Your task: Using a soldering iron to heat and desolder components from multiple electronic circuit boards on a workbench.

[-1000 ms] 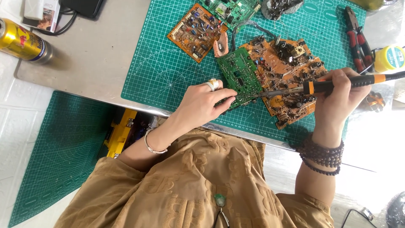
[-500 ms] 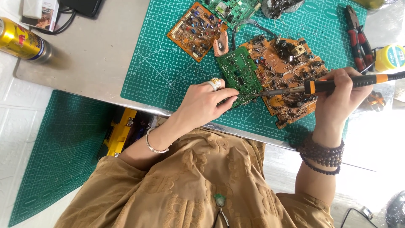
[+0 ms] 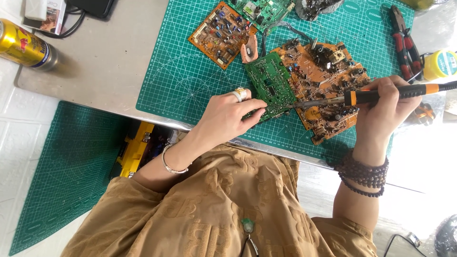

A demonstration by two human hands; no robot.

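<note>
My left hand [image 3: 228, 116], with a ring on one finger, pinches the near edge of a small green circuit board [image 3: 269, 81] that leans on a larger orange circuit board [image 3: 328, 81]. My right hand [image 3: 383, 107] grips an orange and black soldering iron [image 3: 381, 95], whose metal tip lies at the green board's right edge. Both boards rest on a green cutting mat [image 3: 190, 76] on the grey table [image 3: 109, 62]. A beaded bracelet circles my right wrist and a thin bangle my left.
Another orange circuit board [image 3: 221, 33] and a green one [image 3: 264, 9] lie farther back. Red-handled pliers [image 3: 404, 43] and a small yellow tin [image 3: 440, 64] sit at right. A gold can [image 3: 26, 45] stands at far left. A second green mat [image 3: 62, 166] lies on the floor.
The iron's tip has shifted slightly along the green board's edge; both hands keep their hold in nearly the same place.
</note>
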